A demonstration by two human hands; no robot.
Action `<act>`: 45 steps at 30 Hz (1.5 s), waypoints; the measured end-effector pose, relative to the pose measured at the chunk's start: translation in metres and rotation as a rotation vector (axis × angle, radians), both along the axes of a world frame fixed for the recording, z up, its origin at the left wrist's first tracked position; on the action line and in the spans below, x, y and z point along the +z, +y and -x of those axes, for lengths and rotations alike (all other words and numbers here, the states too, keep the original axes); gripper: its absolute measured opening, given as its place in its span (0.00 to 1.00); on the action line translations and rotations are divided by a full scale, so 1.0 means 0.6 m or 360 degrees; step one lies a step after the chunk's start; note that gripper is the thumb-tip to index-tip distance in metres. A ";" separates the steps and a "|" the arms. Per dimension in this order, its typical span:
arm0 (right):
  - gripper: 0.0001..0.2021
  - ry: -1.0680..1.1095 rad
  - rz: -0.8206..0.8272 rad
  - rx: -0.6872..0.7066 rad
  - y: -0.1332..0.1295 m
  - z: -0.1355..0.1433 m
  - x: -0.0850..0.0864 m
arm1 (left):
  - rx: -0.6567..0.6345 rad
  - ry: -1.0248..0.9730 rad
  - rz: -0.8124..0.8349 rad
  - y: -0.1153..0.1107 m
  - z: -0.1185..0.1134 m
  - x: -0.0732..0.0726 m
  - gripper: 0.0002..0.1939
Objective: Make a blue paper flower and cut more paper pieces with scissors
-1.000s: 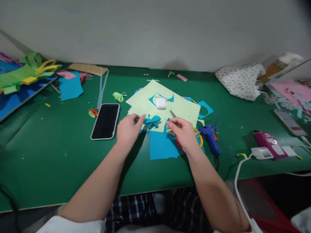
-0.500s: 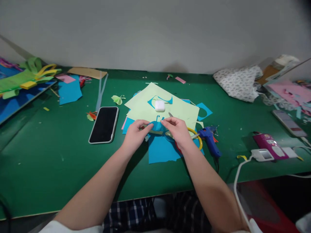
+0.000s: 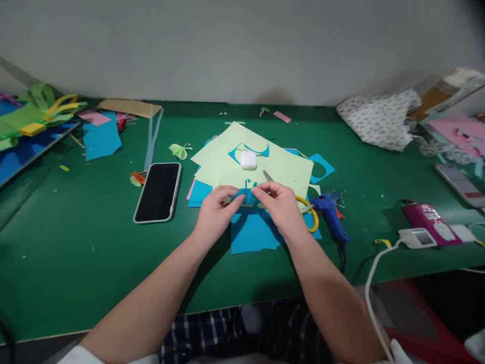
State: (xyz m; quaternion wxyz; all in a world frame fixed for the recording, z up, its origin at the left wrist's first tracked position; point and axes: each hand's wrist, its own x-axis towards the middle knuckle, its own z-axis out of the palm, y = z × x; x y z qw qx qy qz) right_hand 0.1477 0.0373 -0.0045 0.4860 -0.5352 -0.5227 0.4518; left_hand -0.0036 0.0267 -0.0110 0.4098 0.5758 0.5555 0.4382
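Between my two hands is a small blue paper butterfly (image 3: 248,195) with thin curled feelers sticking up. My left hand (image 3: 219,208) pinches its left side between thumb and fingers. The right side is gripped the same way by my right hand (image 3: 277,203). Under them lie pale green paper sheets (image 3: 223,167) and a blue sheet (image 3: 252,235). Scissors with a yellow handle (image 3: 313,217) rest partly hidden beneath my right hand, their tip showing beyond it. A white earphone case (image 3: 248,160) sits on the green sheets, next to blue paper offcuts (image 3: 261,150).
A black-screened phone (image 3: 158,193) lies left of the papers, below a small green paper butterfly (image 3: 180,150). To the right are a blue glue gun (image 3: 331,217), a purple device (image 3: 432,222) and a white cable (image 3: 373,273). A patterned cloth bag (image 3: 379,119) stands at the back right.
The view has shifted slightly. My fingers have closed a little more over the blue paper butterfly, which looks more bunched, and the red handle by my right wrist is now hidden.
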 end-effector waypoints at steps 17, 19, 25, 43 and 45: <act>0.06 -0.0194 -0.0151 -0.0104 -0.007 0.006 0.005 | 0.0002 -0.0103 0.0156 -0.009 -0.006 0.010 0.08; 0.06 -0.0252 -0.0180 -0.0098 -0.008 0.006 0.003 | 0.0018 -0.0057 0.0172 -0.009 -0.007 0.009 0.10; 0.05 -0.0405 -0.0278 -0.0110 -0.014 0.008 0.003 | 0.0050 -0.0121 0.0236 -0.009 -0.008 0.008 0.12; 0.03 -0.0527 -0.0474 -0.0117 -0.019 0.013 0.004 | 0.0046 -0.0305 0.0064 -0.006 -0.010 0.004 0.20; 0.02 -0.0528 -0.0483 -0.0119 -0.019 0.014 0.004 | 0.0030 -0.0330 0.0068 -0.006 -0.010 0.005 0.21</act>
